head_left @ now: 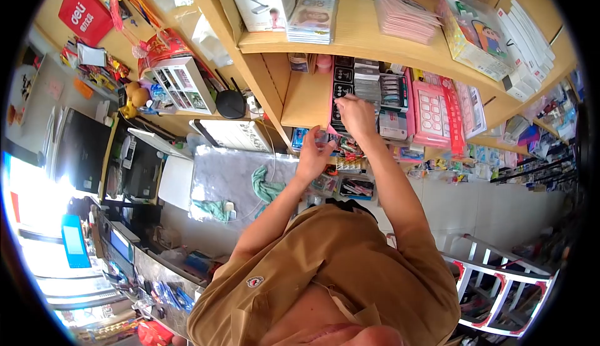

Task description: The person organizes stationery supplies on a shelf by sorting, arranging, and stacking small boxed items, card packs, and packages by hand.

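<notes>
My right hand (356, 117) reaches into the lower shelf compartment. Its fingers are bent together at a row of small black packs (342, 79); what lies between the fingertips is hidden. Lower and to the left, at the shelf's front edge, is my left hand (314, 157). Its fingers are curved and apart, with the thumb spread, and I see nothing held in it. Beside the black packs stand stacks of grey-edged packs (367, 87) and boxed goods (394, 93) in a pink tray (410, 105).
The upper shelf (350, 40) holds banknote-patterned packs (312, 16), pink envelopes (407, 18) and a yellow box (475, 37). Below the hands are bins of small goods (356, 187). A stepladder (500, 290) stands at lower right; a grey-covered table (219, 174) with green cloths is at left.
</notes>
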Demonstrator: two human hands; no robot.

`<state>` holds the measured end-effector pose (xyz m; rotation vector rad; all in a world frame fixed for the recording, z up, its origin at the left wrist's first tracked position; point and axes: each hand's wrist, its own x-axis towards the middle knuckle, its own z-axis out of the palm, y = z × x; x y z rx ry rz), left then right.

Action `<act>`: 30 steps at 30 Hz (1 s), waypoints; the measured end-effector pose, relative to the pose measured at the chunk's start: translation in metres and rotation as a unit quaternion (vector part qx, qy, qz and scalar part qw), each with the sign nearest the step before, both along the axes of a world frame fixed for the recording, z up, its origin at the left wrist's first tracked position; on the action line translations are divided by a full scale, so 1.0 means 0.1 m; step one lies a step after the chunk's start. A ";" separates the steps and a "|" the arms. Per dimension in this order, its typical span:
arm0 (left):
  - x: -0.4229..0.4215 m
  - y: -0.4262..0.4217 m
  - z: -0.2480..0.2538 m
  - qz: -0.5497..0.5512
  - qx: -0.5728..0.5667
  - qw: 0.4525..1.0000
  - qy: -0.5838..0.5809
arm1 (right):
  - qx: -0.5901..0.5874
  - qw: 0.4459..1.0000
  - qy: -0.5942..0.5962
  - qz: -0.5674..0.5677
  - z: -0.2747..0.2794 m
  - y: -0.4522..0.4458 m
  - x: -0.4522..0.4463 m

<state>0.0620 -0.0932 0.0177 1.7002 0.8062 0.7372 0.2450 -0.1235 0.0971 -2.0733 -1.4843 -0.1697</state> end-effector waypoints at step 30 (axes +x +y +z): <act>0.56 -0.11 -0.04 -0.129 -0.174 0.973 -0.084 | 0.044 0.949 0.264 -0.166 -0.43 -1.90 -0.43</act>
